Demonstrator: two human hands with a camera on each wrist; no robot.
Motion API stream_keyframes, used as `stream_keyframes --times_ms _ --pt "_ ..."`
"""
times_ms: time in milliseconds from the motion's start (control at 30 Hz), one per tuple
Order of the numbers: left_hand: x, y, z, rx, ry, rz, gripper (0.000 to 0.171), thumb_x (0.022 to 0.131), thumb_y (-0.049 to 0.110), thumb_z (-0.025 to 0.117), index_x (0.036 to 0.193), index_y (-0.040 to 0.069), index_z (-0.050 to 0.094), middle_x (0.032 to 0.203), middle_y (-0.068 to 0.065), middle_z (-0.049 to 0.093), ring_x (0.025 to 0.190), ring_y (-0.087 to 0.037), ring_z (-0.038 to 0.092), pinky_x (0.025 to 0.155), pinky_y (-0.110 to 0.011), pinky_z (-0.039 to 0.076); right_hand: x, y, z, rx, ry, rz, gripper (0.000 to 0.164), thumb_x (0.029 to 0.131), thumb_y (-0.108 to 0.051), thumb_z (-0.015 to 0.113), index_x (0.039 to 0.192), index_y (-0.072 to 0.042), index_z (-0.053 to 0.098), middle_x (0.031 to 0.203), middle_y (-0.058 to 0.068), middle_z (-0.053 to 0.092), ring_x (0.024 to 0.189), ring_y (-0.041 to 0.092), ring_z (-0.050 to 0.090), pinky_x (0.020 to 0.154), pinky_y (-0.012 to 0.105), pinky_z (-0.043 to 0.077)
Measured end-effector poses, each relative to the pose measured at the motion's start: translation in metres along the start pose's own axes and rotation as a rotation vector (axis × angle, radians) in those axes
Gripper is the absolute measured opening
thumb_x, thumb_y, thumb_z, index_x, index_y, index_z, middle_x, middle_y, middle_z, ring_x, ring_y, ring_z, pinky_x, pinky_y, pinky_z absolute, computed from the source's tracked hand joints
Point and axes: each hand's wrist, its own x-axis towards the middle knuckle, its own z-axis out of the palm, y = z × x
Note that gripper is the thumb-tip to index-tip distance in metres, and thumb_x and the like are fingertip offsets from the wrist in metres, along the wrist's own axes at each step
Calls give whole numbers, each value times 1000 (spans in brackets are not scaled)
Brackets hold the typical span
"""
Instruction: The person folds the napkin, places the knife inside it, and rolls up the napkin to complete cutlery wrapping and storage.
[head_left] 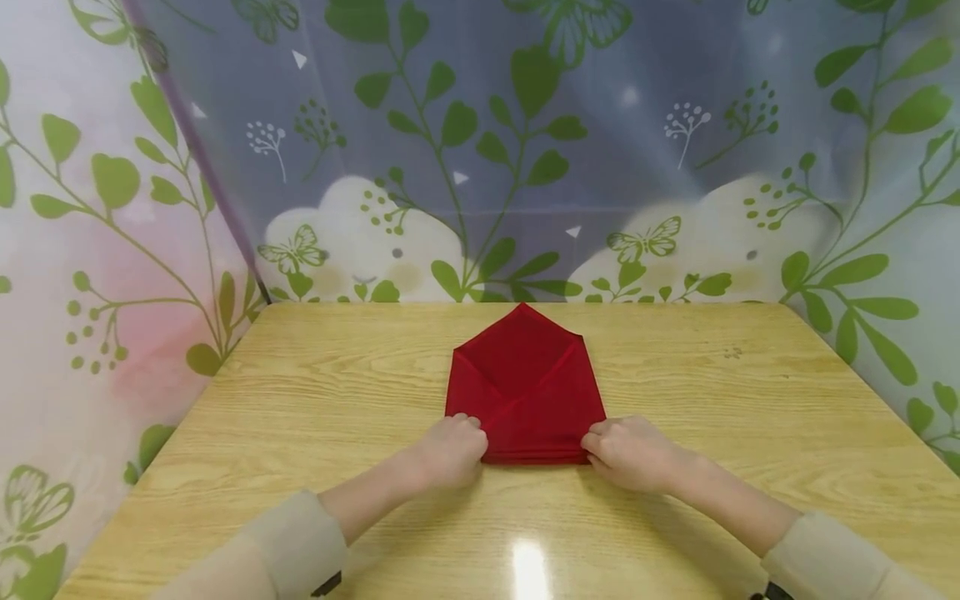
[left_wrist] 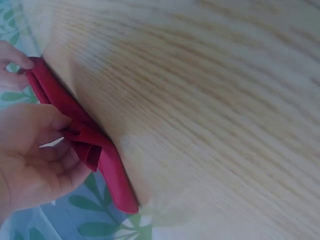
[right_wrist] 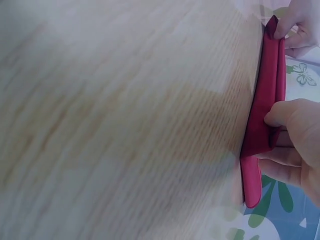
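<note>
A red folded cloth [head_left: 536, 408] lies on the wooden table, its point facing the far edge and its sides folded in over each other. Along the near edge several layers are rolled or folded into a narrow band. My left hand [head_left: 453, 450] grips the near left corner, and my right hand [head_left: 633, 452] pinches the near right corner. In the left wrist view, thumb and fingers of the left hand [left_wrist: 30, 155] hold the loose end of the band. The right wrist view has the right thumb on top of the cloth [right_wrist: 262, 110], with fingers curled beneath.
The pale wooden table [head_left: 330, 367] carries the cloth near its middle. Behind it hangs a blue-grey curtain [head_left: 637, 158] with green leaves and white clouds. Similar printed sheets [head_left: 97, 275] close off the left and right sides.
</note>
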Motion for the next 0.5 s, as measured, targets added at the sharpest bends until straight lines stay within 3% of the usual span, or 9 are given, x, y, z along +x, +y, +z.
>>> stream_keyframes --times_ms 267,367,500 --pt "-3 -2 2 62 95 15 28 67 -1 59 52 13 40 49 3 38 47 -11 33 46 -26 29 0 0 0 25 16 1 16 76 -6 69 68 -13 57 62 -7 50 55 7 51 49 23 42" --pt "-2 -5 6 4 110 -13 29 68 -2 57 51 14 39 47 5 34 46 -9 31 44 -24 29 0 1 -1 78 10 28 16 77 -5 68 69 -14 57 63 -8 51 56 6 50 50 23 42" --pt "0 -9 5 -110 77 -55 32 71 -3 54 50 15 37 48 6 35 49 -9 35 44 -23 30 0 3 0 108 -3 47 17 78 -6 68 69 -15 57 64 -9 51 57 4 49 50 22 42"
